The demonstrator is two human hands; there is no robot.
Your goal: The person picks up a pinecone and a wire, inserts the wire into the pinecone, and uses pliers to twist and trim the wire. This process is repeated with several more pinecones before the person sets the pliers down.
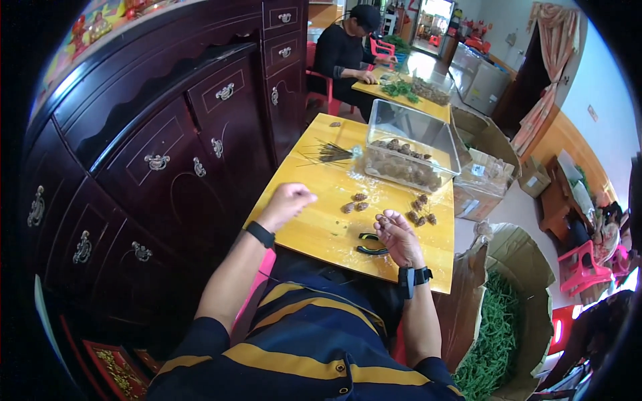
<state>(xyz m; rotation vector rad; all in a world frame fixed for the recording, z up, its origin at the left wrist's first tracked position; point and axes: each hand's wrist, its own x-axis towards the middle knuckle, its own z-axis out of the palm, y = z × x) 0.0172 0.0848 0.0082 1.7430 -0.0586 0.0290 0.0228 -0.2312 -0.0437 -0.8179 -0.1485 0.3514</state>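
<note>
My right hand (401, 239) pinches a small brown pine cone (384, 220) between thumb and fingertips, above the near part of the yellow table (314, 230). Off to the left, my left hand (287, 202) hovers over the table's edge with its fingers drawn together; whatever they may hold is too small to make out. Just left of the right hand lies a pair of pliers (370, 244) with black and yellow handles. Loose pine cones (360, 198) sit in a small group between the hands. A second group of cones (420, 218) rests beyond the right hand.
A clear plastic bin (408, 175) of cones stands at the table's far side, beside a bundle of thin dark stems (332, 152). Green artificial foliage fills a cardboard box (521, 250) at right. Dark cabinets (167, 144) line the left. Another person (341, 50) works at a farther table.
</note>
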